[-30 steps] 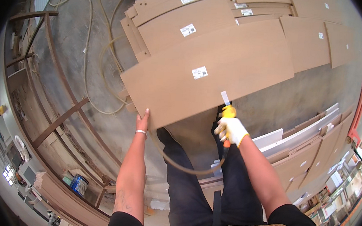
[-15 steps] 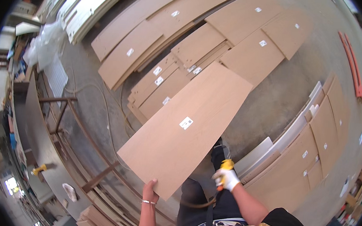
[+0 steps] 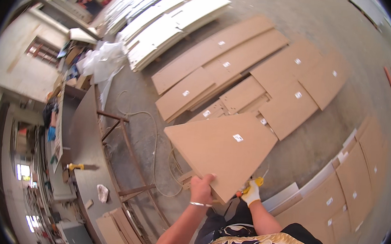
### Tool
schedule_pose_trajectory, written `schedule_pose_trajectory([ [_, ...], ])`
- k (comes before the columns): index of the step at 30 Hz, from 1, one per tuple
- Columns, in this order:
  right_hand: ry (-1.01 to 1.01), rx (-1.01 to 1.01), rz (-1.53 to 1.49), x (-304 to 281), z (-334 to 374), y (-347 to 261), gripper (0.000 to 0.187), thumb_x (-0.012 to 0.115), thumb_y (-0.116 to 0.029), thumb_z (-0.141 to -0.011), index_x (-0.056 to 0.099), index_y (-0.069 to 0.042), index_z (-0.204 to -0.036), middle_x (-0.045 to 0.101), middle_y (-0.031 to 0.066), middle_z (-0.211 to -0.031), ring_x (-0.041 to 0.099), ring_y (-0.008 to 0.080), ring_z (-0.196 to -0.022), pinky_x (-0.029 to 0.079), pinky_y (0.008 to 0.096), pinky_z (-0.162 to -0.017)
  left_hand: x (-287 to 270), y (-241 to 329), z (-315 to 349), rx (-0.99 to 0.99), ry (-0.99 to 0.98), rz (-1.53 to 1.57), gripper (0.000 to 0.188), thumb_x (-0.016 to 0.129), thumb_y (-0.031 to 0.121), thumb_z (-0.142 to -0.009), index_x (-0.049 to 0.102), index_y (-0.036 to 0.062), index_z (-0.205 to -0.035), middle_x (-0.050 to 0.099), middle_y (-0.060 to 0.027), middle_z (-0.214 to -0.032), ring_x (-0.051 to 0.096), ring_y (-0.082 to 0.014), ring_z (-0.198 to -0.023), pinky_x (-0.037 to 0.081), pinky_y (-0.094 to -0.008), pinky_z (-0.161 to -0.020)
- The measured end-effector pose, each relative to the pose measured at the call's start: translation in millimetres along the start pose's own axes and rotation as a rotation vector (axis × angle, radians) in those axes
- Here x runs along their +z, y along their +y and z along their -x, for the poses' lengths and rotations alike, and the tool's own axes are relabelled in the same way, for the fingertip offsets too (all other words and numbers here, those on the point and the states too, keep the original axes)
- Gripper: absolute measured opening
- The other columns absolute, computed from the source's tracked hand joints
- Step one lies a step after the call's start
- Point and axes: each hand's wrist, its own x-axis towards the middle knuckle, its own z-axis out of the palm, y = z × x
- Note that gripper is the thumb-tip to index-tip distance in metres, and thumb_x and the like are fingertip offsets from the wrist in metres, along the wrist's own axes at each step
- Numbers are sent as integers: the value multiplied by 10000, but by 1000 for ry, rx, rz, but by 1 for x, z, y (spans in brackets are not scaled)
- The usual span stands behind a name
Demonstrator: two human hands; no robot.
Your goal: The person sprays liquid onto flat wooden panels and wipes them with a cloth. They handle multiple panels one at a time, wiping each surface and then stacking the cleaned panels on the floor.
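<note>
My bare left hand (image 3: 202, 189), a light bracelet at its wrist, grips the near edge of a flat brown wooden board (image 3: 216, 145) with the thumb on top. The board is held up at a tilt and bears a small white label. Just right of its near corner is my right hand (image 3: 251, 193) in a white glove, closed around a yellow air blow gun (image 3: 258, 180). An orange part shows at the gun's lower end, and a thin nozzle points away from me. The board hides some of the panels behind it.
Stacks of brown panels (image 3: 295, 96) lie on the floor ahead, with more panels (image 3: 337, 199) at the right. White boards (image 3: 181, 23) are piled at the far left. A workbench (image 3: 91, 141) bears a yellow-handled tool (image 3: 76, 166). A hose (image 3: 155, 151) loops across the floor.
The view has swung left. My left hand has lifted and tilted the board, which appears foreshortened. My right hand, still with the blow gun, is now close to the board's near right edge.
</note>
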Motion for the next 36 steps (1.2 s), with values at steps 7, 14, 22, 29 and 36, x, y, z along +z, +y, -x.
schedule_pose_trajectory([
  [7,-135,-136,29,42,-19,-63,578,426,-602,-1033,574,-169,-1385,607,71,-1390,557,316,-1280,468,540,-1054,-159,66,150,111,15,-51,356,689,50,-834,659,-87,-1161,715,-140,-1086,703,-227,-945,574,-378,-816],
  [14,-390,-3,206,55,1,45,355,604,-317,-1014,661,-72,-1264,707,69,-1233,653,301,-1161,520,503,-1017,-443,-25,339,291,454,-112,477,725,124,-860,615,-52,-1289,709,-124,-1190,683,-210,-1026,546,-366,-929],
  [22,-575,303,836,121,64,336,200,629,-243,-1001,660,-95,-1132,723,56,-1141,683,288,-1086,549,496,-980,-632,-344,410,242,1833,291,491,602,374,-965,654,-99,-841,683,-126,-760,574,-203,-711,450,-419,-680],
  [29,-661,342,1254,89,158,635,150,655,-75,-954,628,-83,-1101,679,69,-974,682,276,-908,580,500,-839,-714,-469,528,-133,1973,480,509,647,346,-934,630,-134,-766,677,-170,-718,564,-244,-635,454,-468,-635],
  [36,-754,186,1749,59,205,737,181,631,-40,-918,590,-55,-1094,632,44,-837,641,224,-694,544,407,-610,-792,-491,580,-325,1922,243,462,656,306,-939,659,-137,-809,680,-240,-741,613,-331,-643,490,-475,-668],
])
